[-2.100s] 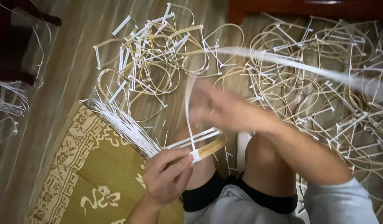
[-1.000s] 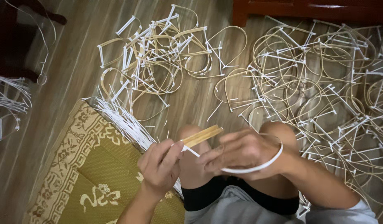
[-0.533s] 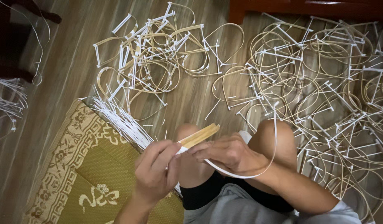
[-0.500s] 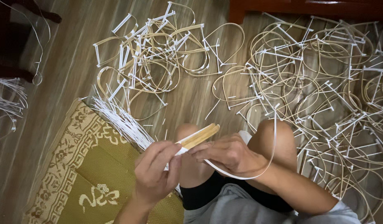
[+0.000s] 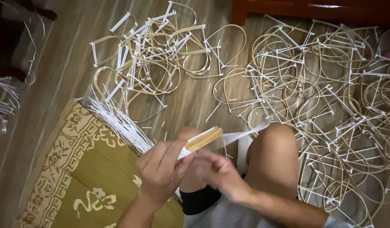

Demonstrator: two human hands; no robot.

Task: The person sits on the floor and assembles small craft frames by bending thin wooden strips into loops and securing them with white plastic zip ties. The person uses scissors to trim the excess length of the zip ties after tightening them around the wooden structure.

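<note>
No box, basket or other container shows in this view; everything lies loose on the floor.

At the far left edge of the frame, a few thin white strips [image 5: 2, 103] lie on the wooden floor [image 5: 64, 63]. In the lower left is a mat [image 5: 72, 181] in olive and gold with a woven pattern. Along its upper edge lies a bundle of white strips [image 5: 119, 124], fanned out and running toward the lower centre.

In the lower centre, the left hand [image 5: 161, 171] is closed around a tan flat stick [image 5: 202, 139], which points up and to the right, above the person's bare knee. Just to the right of it, the right hand [image 5: 216, 173] is blurred; its fingers look curled, but I cannot tell what they grasp. A white strip [image 5: 245, 133] goes out from the tip of the stick to the right, also blurred.

In the upper centre lies a heap of bent loops [image 5: 155, 55], tan with white crosspieces. To the right, a bigger pile of loops [image 5: 330, 105] covers the floor down to the lower right corner. At the top right stands dark red-brown wooden furniture [image 5: 313, 8].
</note>
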